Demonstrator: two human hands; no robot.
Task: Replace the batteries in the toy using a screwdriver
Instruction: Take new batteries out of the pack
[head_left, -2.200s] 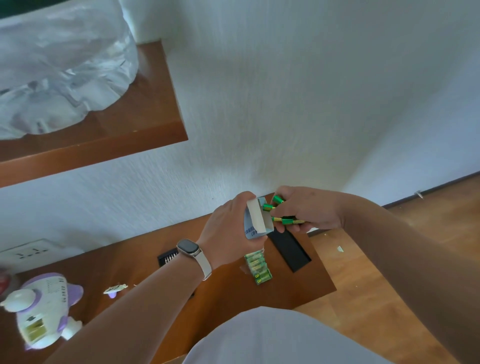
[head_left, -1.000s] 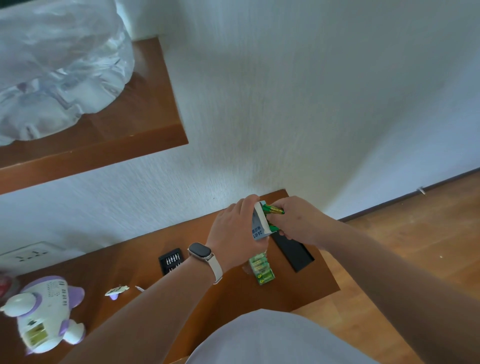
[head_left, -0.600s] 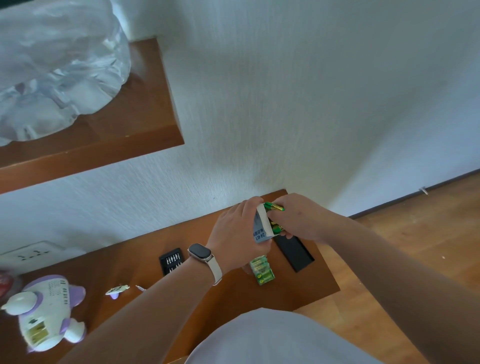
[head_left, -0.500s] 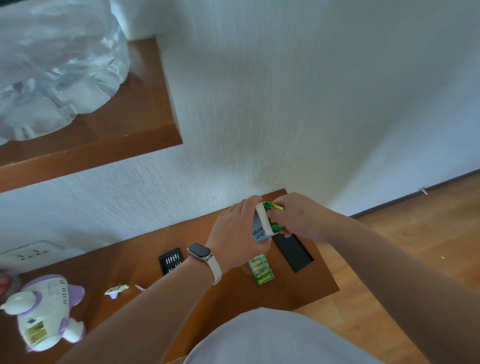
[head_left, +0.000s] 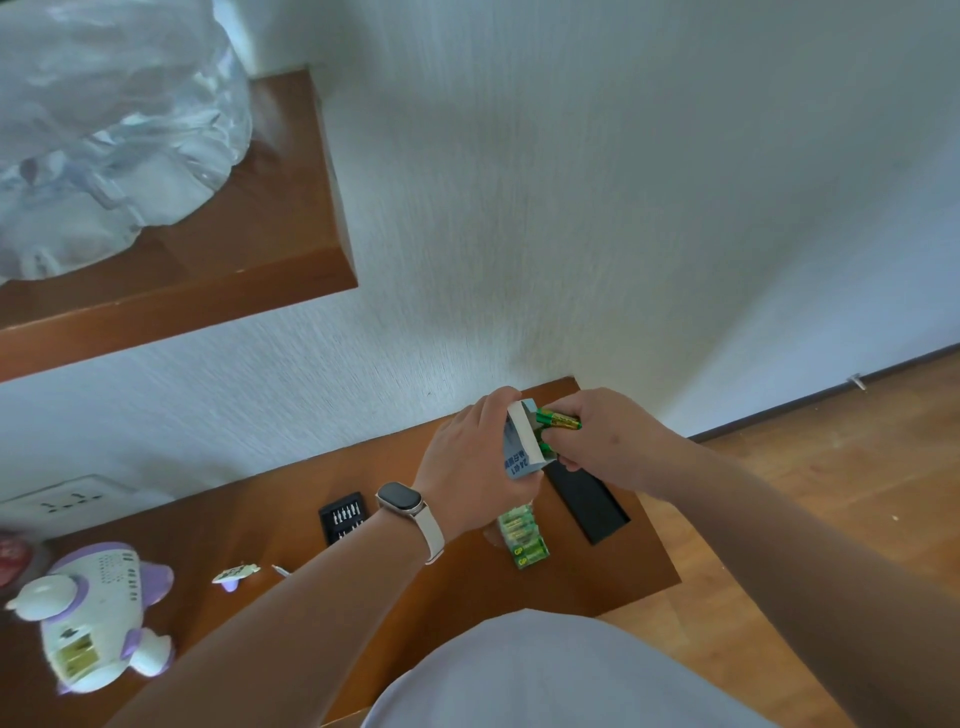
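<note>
Above the table (head_left: 467, 587), left hand (head_left: 470, 467) grips box (head_left: 522, 447) — right hand (head_left: 602, 436) pinches batteries (head_left: 558, 420).

A home room: a wooden wall shelf (head_left: 291, 249) at upper left, a wall socket (head_left: 62, 501) at left, and wooden flooring (head_left: 831, 467) at right.

Plastic bag (head_left: 104, 130) (crumpled) on shelf (head_left: 291, 249); wall socket (head_left: 67, 501) below.

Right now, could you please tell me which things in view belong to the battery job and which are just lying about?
Job: toy, box in the left hand, batteries in the right hand, battery pack, bit set, black case.
Lying about: plastic bag on the shelf, wall socket.
</note>
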